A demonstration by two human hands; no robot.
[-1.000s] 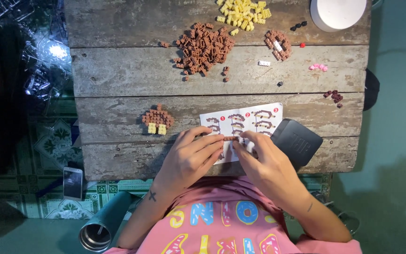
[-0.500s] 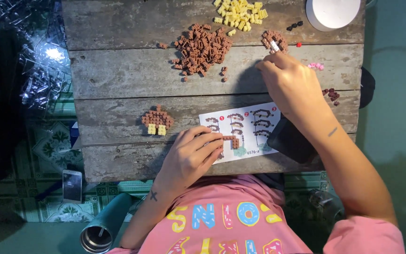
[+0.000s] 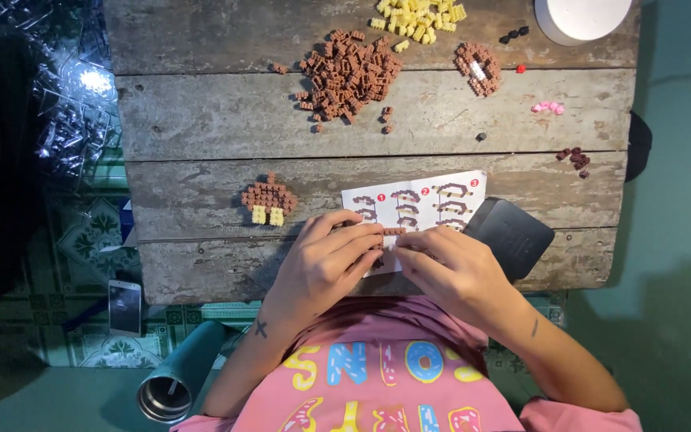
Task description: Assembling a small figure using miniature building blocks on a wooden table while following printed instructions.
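My left hand (image 3: 325, 260) and my right hand (image 3: 449, 268) meet over the near edge of a white instruction sheet (image 3: 425, 200). Between their fingertips they pinch a short row of small brown bricks (image 3: 389, 233). To the left of the sheet lies a small built piece (image 3: 268, 198), brown with two yellow blocks below. Further back sit a heap of brown bricks (image 3: 349, 72), a pile of yellow bricks (image 3: 419, 18) and a smaller brown cluster with a white piece (image 3: 477, 68).
A weathered plank table (image 3: 201, 120) carries everything. A dark box (image 3: 512, 234) lies right of the sheet. Pink bits (image 3: 547, 106), dark red bits (image 3: 574, 158) and a white bowl (image 3: 581, 16) sit at the right. A phone (image 3: 125, 306) and a steel cup (image 3: 171, 388) rest on the floor.
My right hand came back from the far brown cluster with the white piece to the sheet and joined my left hand on the brown row.
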